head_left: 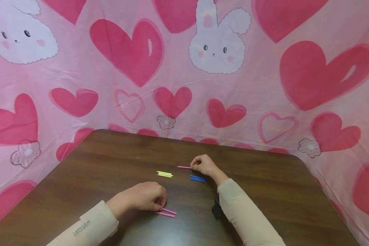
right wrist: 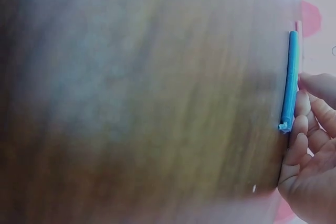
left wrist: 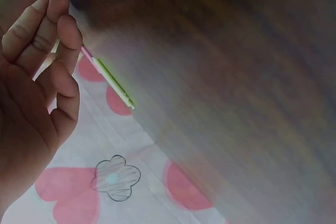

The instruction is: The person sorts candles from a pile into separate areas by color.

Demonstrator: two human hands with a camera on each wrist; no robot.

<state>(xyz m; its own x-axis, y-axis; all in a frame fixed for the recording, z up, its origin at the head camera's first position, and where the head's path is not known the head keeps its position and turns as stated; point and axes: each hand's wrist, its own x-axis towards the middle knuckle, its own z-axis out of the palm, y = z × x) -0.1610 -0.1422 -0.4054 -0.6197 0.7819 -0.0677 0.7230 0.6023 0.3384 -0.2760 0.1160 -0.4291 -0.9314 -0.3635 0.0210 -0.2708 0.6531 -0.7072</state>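
In the head view my right hand (head_left: 205, 166) pinches one end of a thin pink candle (head_left: 183, 167) lying at the far middle of the table. Just nearer lie several blue candles (head_left: 197, 178) side by side; one blue candle (right wrist: 290, 80) also shows beside the fingers in the right wrist view. My left hand (head_left: 142, 196) pinches the left end of another pink candle (head_left: 169, 211) near the front. A further pink candle (head_left: 167, 215) lies right against it. Yellow candles (head_left: 165, 174) lie in a row between the two hands.
The brown wooden table (head_left: 126, 157) has rounded far corners. Behind it hangs a pink cloth (head_left: 178, 78) with hearts and rabbit faces. A black wrist device (head_left: 216, 206) sits under the right sleeve (head_left: 243, 208).
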